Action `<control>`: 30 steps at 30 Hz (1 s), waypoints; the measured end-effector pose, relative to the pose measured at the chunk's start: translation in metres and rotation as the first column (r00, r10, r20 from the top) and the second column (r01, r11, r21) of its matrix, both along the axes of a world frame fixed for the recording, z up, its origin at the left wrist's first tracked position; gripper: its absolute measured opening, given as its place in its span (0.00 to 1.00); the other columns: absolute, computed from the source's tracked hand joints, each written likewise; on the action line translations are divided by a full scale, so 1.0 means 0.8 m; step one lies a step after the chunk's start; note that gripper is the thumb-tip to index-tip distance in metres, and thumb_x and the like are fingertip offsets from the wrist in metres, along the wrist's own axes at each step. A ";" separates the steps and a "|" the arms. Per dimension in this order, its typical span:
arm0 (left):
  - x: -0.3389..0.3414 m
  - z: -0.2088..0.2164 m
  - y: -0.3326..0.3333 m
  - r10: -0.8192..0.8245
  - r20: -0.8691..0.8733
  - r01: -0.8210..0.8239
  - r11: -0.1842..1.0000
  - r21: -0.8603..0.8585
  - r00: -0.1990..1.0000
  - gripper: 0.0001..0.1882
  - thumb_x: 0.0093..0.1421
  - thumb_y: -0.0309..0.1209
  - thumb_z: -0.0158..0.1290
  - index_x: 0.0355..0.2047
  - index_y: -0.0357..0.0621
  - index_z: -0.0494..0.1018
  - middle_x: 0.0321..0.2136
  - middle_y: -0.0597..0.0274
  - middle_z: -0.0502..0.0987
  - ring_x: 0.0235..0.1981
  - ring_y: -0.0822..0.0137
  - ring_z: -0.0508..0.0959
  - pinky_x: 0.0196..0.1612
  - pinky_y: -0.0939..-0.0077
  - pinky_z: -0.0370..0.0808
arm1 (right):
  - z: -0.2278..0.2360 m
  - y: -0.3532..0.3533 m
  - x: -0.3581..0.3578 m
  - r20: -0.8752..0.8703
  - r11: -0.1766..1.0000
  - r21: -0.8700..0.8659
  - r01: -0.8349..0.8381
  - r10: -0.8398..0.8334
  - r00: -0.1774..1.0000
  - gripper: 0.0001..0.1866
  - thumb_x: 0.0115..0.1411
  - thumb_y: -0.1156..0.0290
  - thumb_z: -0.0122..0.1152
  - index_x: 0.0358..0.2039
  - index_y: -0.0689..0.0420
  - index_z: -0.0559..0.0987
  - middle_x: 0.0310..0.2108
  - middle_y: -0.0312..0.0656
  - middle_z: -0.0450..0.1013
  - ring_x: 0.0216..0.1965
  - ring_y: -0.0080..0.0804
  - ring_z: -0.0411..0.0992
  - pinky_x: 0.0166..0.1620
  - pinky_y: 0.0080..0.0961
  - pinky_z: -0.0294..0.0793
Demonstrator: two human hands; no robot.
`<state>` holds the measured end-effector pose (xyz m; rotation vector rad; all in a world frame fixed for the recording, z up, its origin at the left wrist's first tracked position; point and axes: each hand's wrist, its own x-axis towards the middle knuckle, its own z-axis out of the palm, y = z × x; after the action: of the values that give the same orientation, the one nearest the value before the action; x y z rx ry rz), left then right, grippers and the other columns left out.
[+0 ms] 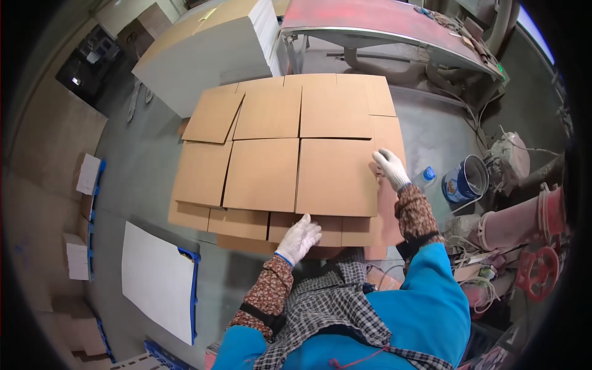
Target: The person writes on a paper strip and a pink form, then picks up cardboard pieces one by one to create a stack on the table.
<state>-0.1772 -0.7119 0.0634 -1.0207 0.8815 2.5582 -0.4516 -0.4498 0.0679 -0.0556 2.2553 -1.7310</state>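
Brown flat cardboard pieces (336, 176) lie in rows on a waist-high stack in front of me. The nearest right piece overhangs the layer below it. My left hand (299, 239), in a white glove, rests its fingertips at that piece's near edge, fingers apart. At its right edge is my right hand (392, 169), also gloved, with loosely bent fingers close to or touching the side. Neither hand visibly grips the cardboard. Another cardboard piece (213, 117) at the far left lies askew, leaving a gap beside its neighbour.
Behind the stack stand a tall pile of pale sheets (209, 61) and a red-topped metal table (364, 18). To the right are a clear bottle (425, 177), a blue bucket (462, 182) and a red valve wheel (538, 274). White sheets (157, 277) lie on a blue pallet to the left.
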 end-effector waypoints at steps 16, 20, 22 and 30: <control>-0.035 0.012 0.043 0.038 0.137 -0.039 0.999 0.006 0.990 0.40 0.73 0.47 0.55 0.71 0.29 0.54 0.71 0.31 0.55 0.72 0.38 0.60 0.70 0.49 0.68 | -0.002 -0.024 -0.066 0.097 0.985 0.081 -0.150 0.142 0.985 0.27 0.65 0.51 0.67 0.45 0.67 0.81 0.33 0.40 0.78 0.32 0.25 0.73 0.35 0.26 0.75; -0.025 0.033 0.048 -0.024 0.130 0.026 1.000 -0.008 0.991 0.37 0.75 0.46 0.52 0.73 0.34 0.54 0.71 0.41 0.60 0.72 0.45 0.62 0.70 0.49 0.66 | 0.002 -0.010 -0.042 -0.016 0.891 0.385 -0.242 0.268 0.963 0.33 0.63 0.42 0.63 0.40 0.69 0.82 0.38 0.58 0.81 0.42 0.44 0.81 0.47 0.35 0.77; -0.016 0.043 0.052 -0.073 0.150 0.078 0.997 -0.022 0.986 0.37 0.75 0.45 0.52 0.73 0.35 0.55 0.72 0.42 0.60 0.72 0.47 0.63 0.70 0.50 0.67 | 0.011 0.017 -0.022 -0.037 0.800 0.548 -0.245 0.315 0.948 0.34 0.63 0.41 0.62 0.38 0.68 0.83 0.36 0.59 0.81 0.41 0.49 0.82 0.46 0.39 0.79; 0.024 0.055 0.058 -0.288 0.229 0.277 0.958 0.077 0.930 0.32 0.77 0.47 0.48 0.71 0.38 0.59 0.66 0.45 0.69 0.65 0.50 0.73 0.67 0.49 0.72 | 0.044 0.036 0.053 0.118 0.658 0.653 -0.375 0.401 0.908 0.38 0.65 0.33 0.50 0.29 0.59 0.85 0.30 0.55 0.82 0.39 0.55 0.81 0.45 0.48 0.79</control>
<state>-0.1580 -0.6653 0.1075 -1.0730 0.8355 2.1552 -0.4093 -0.4212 0.1031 -0.3893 2.5132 -0.6460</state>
